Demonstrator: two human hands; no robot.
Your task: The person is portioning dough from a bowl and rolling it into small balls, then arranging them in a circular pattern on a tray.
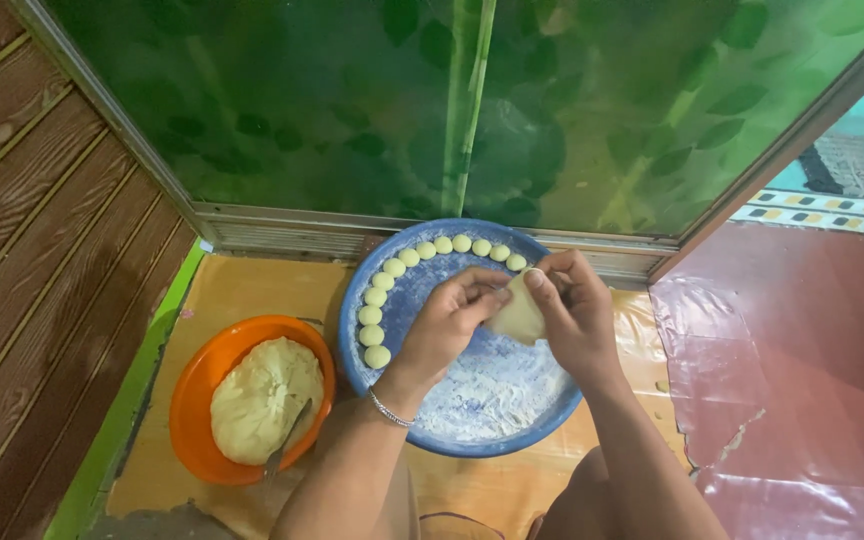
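**Both hands pinch 1 dough piece over the blue plate**

At far left, your orange bowl (192,400) holds a big dough lump (264,398) with a spoon (287,440) leaning in it. Next comes the floured blue plate (472,440), dough balls (377,300) lining its rim. Above it, your left hand (447,320) and right hand (574,305) meet, each grip clenched on the flattened dough piece (519,315) between them.

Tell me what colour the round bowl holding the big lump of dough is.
Orange; the round plastic bowl shows best in the head view.
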